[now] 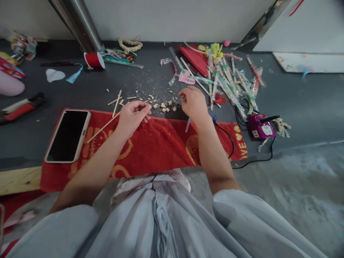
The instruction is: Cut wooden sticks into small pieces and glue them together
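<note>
My left hand (134,116) is just above the far edge of a red towel (150,150), its thumb and fingertips pinched together; whatever lies between them is too small to make out. A thin wooden stick (103,127) slants across the towel by that hand. To the right, my right hand (194,102) hangs over the dark tabletop with its fingers curled down, their tips partly hidden. Between the hands lie small pale wooden pieces (163,106) and crumbs. A translucent stick (187,124) pokes out beside my right wrist.
A phone (68,136) lies on the towel's left end. Red-handled pliers (21,109) and a red ribbon spool (94,60) sit left. Several wrapped sticks (228,82) are piled at right, near a purple device (260,126) with a black cord. A metal post (80,25) stands behind.
</note>
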`<action>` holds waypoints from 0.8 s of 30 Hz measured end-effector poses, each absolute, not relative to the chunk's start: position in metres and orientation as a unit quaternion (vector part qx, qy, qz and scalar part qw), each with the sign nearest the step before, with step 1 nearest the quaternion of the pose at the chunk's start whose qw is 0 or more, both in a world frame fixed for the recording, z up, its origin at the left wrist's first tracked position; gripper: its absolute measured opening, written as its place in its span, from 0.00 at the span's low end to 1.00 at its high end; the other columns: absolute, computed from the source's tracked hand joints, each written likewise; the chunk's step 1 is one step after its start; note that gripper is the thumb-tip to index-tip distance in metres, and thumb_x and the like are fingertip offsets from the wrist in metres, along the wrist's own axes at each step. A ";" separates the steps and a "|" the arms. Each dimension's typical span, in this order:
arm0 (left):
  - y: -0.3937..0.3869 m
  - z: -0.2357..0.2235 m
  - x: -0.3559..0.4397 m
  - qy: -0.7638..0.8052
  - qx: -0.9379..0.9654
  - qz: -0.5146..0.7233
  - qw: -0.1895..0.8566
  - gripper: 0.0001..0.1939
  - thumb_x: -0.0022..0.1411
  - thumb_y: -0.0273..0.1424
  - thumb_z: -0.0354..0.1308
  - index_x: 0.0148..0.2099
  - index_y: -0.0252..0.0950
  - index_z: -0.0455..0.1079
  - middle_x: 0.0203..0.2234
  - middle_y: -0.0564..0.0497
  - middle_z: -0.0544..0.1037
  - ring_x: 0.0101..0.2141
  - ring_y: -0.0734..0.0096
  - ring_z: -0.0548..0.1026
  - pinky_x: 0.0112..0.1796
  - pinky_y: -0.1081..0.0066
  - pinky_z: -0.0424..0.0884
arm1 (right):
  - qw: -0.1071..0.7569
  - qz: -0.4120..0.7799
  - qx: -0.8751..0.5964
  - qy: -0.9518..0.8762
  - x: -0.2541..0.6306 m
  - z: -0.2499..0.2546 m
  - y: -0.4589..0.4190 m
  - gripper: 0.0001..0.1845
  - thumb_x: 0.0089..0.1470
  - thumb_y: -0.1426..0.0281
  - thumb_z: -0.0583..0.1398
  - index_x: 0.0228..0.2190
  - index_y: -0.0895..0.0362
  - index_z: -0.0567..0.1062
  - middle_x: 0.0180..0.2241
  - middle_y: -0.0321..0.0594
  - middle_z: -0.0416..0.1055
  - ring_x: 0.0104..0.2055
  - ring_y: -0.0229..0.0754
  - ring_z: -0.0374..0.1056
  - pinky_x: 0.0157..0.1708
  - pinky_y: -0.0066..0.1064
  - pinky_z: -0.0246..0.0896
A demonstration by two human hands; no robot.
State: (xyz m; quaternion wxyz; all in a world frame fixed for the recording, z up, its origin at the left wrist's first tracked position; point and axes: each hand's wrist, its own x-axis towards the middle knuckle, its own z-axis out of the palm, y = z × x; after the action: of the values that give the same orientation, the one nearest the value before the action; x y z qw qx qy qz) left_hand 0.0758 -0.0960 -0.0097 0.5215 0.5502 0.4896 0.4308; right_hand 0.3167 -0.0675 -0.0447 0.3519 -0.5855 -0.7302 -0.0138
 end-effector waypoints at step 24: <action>-0.099 -0.008 0.070 0.436 0.582 0.374 0.576 0.17 0.49 0.41 0.68 0.34 0.32 0.75 0.20 0.51 0.77 0.18 0.79 0.72 0.20 0.78 0.69 | 0.427 0.151 -0.324 -0.831 0.261 -0.006 -0.101 0.09 0.60 0.67 0.57 0.35 0.56 0.76 0.34 0.39 0.74 0.37 0.36 0.69 0.39 0.31 0.66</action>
State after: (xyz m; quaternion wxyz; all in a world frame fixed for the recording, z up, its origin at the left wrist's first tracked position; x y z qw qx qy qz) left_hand 0.0703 -0.0991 -0.0076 0.5756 0.5821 0.4361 0.3737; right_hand 0.2608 -0.1013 -0.0064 0.4266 -0.3237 -0.8309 0.1514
